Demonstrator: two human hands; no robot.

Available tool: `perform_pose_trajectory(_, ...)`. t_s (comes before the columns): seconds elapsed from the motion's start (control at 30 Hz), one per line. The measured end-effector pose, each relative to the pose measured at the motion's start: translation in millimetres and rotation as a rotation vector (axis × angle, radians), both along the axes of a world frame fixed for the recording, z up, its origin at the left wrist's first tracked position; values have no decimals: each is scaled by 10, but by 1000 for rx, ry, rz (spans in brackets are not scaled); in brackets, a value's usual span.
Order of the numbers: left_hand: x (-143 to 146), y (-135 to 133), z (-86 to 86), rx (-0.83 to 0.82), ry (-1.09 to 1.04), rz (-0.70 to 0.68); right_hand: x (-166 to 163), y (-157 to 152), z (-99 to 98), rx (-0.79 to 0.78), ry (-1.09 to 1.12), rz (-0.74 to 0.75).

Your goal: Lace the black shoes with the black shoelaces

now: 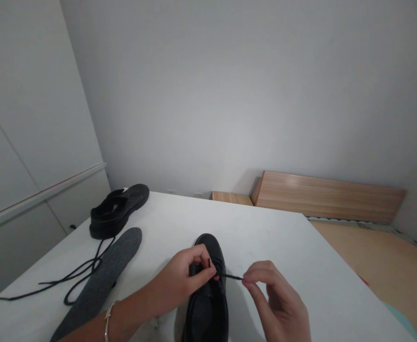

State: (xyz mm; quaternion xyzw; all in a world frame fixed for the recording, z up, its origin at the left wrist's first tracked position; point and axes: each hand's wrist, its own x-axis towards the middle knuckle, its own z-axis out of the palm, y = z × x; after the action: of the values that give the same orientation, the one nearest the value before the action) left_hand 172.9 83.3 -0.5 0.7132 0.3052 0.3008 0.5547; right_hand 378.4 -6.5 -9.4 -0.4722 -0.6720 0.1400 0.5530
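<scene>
A black leather shoe [208, 304] stands on the white table [272, 247] right in front of me, toe pointing away. My left hand [183, 280] is closed over the shoe's lacing area, fingers pinched on the black lace [231, 276]. That lace runs taut to the right, where my right hand [276, 299] pinches its end between thumb and forefinger. A bracelet circles my left wrist.
A second black shoe [117, 211] sits at the table's far left. A grey insole [99, 280] lies near it with a loose black lace [69, 278] trailing across it. Wooden boards [325, 194] lean low against the back wall. White cabinet panels stand on the left.
</scene>
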Motion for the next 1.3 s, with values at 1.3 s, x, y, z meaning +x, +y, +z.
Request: perform_pose_trajectory(1.3, -206, -238, -413, 895, 171, 242, -224, 343, -213, -289, -58, 3)
